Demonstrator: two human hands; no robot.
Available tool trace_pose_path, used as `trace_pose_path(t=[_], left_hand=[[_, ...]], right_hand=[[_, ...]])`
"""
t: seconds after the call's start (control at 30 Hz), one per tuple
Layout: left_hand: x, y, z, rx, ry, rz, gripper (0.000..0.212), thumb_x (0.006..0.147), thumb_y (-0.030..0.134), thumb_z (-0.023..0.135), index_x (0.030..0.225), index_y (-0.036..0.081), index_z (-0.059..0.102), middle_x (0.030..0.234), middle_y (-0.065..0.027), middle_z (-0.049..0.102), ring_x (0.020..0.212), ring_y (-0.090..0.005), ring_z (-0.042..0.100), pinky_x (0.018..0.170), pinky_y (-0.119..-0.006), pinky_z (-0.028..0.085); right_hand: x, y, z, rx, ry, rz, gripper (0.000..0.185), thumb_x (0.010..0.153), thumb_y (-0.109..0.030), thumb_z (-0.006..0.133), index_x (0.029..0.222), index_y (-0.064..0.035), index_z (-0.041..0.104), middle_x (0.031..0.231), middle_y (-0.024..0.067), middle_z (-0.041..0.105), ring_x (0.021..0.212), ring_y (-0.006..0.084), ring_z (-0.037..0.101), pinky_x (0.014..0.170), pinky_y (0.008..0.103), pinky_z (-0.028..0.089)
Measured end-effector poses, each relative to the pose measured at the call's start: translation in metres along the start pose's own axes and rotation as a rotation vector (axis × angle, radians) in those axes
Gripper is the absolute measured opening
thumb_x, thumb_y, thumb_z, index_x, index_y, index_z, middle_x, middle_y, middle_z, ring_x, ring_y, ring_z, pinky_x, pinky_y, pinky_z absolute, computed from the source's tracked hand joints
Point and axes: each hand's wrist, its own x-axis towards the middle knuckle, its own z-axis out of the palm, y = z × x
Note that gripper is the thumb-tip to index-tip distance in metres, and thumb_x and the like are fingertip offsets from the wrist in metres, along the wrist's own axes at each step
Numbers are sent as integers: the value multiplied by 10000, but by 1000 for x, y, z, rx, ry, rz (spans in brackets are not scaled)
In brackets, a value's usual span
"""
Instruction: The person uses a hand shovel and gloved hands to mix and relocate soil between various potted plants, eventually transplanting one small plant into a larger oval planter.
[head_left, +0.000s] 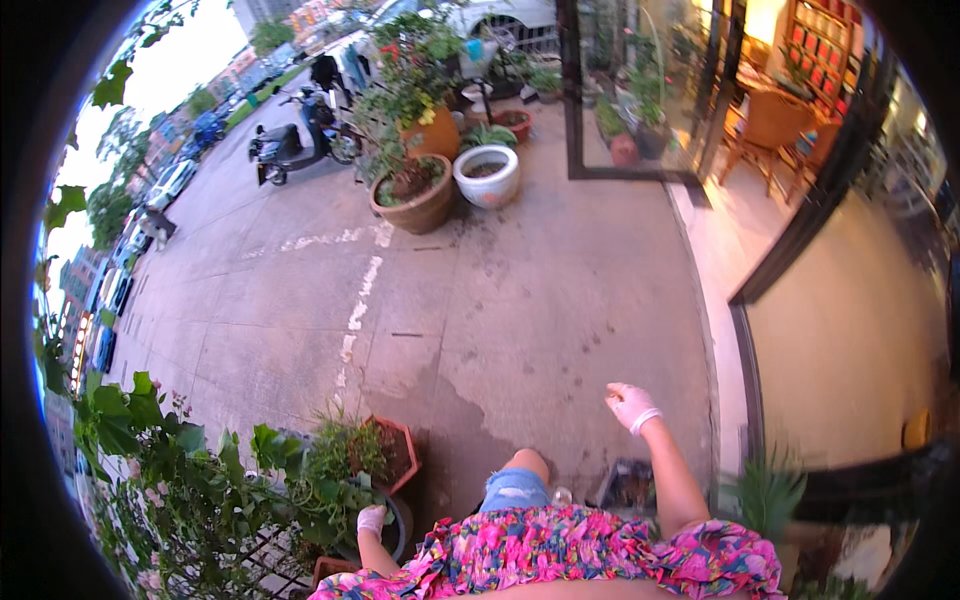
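Observation:
My left hand (373, 519), in a thin whitish glove, is low at the left beside a dark round plant pot (403, 521) and green leaves. Its fingers are curled and too small to tell what, if anything, they hold. My right hand (630, 407), gloved the same way, hangs over the concrete paving (525, 315) with bent fingers. Nothing shows in it, though the finger gap is unclear. Near my right forearm sits a dark tray-like container (628, 484). An orange-brown angular planter (397, 454) with a fine-leaved plant stands ahead of my left hand.
A wide brown pot (416, 202) and a white pot (486, 176) of soil stand ahead. A dark-framed glass door (637, 97) is open at the right, with wooden chairs (772, 131) inside. Leafy climbers (195, 465) line the left. A scooter (300, 139) is parked beyond.

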Motion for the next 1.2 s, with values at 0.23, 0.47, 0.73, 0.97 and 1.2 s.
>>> trace_pose_path(t=[0.23, 0.47, 0.73, 0.97, 1.2], left_hand=[[99, 34, -25, -106, 3, -597, 405, 724, 362, 527, 929, 30, 635, 1006, -198, 591, 976, -323, 556, 838, -370, 431], [267, 159, -99, -379, 141, -796, 404, 728, 357, 521, 936, 29, 633, 1019, -197, 586, 987, -325, 551, 845, -372, 429], [509, 405, -179, -244, 226, -298, 373, 749, 330, 483, 919, 38, 640, 1040, -191, 579, 1011, -326, 538, 862, -385, 423], [635, 591, -228, -471, 441, -304, 416, 728, 340, 559, 967, 4, 615, 1018, -212, 588, 998, -324, 550, 847, -383, 439], [692, 581, -228, -693, 298, -497, 414, 744, 320, 546, 937, -42, 607, 922, -168, 625, 827, -257, 575, 723, -389, 448]], right_hand=[[233, 5, -9, 50, -114, -256, 377, 786, -259, 569, 1095, -44, 557, 1021, 157, 602, 947, 258, 584, 823, 325, 451], [400, 144, -58, -31, 13, 13, 324, 779, -223, 536, 1020, -19, 606, 986, 146, 624, 917, 240, 593, 828, 316, 446], [496, 181, -119, 59, -56, 565, 317, 787, -217, 542, 1031, -22, 595, 943, 121, 619, 849, 208, 579, 766, 303, 449], [623, 239, -147, 159, -26, 642, 312, 794, -212, 547, 1041, -25, 585, 906, 99, 615, 789, 180, 567, 712, 292, 452], [843, 182, -166, 389, -42, 433, 308, 801, -207, 551, 1051, -28, 575, 868, 77, 610, 729, 152, 555, 657, 281, 455]])
